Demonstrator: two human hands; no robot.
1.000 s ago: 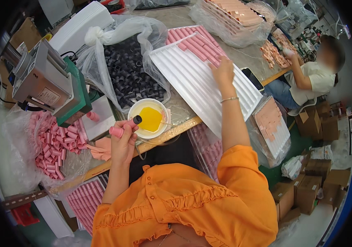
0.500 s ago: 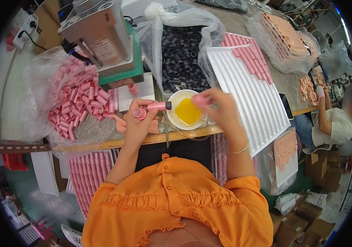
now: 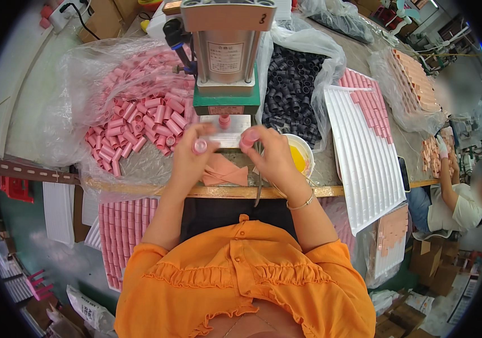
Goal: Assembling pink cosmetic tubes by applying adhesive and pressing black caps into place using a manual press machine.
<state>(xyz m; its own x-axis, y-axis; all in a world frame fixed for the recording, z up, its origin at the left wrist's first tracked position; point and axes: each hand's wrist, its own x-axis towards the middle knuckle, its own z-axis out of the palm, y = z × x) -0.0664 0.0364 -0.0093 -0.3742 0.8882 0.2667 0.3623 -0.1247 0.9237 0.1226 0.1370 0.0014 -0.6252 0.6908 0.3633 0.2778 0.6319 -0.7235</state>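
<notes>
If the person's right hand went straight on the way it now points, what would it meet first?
The right hand would probably meet the silver plate beneath the press first; depth is unclear, so it might pass above it.

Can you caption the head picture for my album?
Left hand and right hand hold pink tubes near a silver-and-green press.

Left fingers [image 3: 200, 129] are blurred; the press [image 3: 225, 62] is cut off above.

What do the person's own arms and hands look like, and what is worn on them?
The left hand and right hand are both bare, without gloves. A thin bracelet circles the right wrist. The orange sleeves are short enough to leave the forearms uncovered.
</notes>
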